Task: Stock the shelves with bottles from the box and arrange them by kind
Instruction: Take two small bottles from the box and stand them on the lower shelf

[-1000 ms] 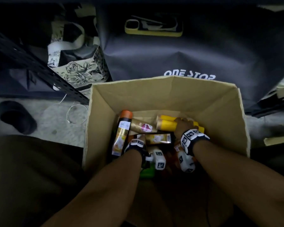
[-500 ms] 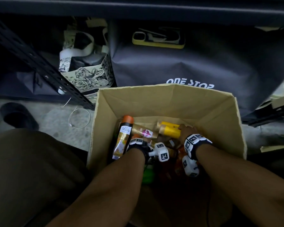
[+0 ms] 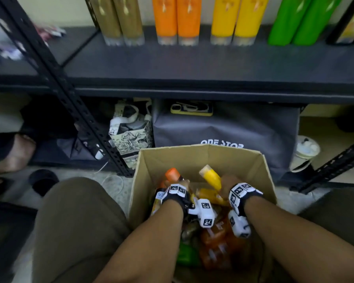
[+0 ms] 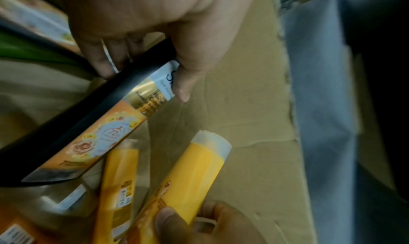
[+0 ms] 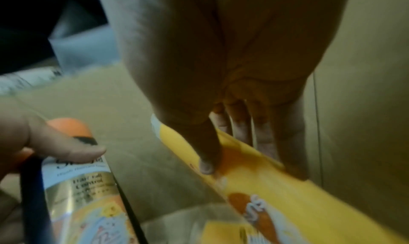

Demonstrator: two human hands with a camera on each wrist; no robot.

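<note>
Both hands are inside the cardboard box (image 3: 202,155). My left hand (image 3: 179,185) grips a black bottle with an orange cap (image 3: 173,174), label facing up (image 4: 92,136); its cap shows in the right wrist view (image 5: 68,128). My right hand (image 3: 228,181) grips a yellow bottle with a clear cap (image 3: 211,176), tilted up out of the pile (image 4: 194,174) (image 5: 254,169). Another yellow bottle (image 4: 121,181) lies beneath. Orange and green bottles (image 3: 215,250) fill the box bottom.
The dark shelf (image 3: 192,64) above the box carries upright pairs of gold (image 3: 119,19), orange (image 3: 177,19), yellow (image 3: 239,19) and green (image 3: 298,19) bottles. A grey bag (image 3: 223,129) and a floral bag (image 3: 131,131) stand under it. A black upright (image 3: 55,78) slants left.
Both hands have closed on bottles and lifted their cap ends up out of the pile. My head has tilted up, bringing the stocked shelf into view.
</note>
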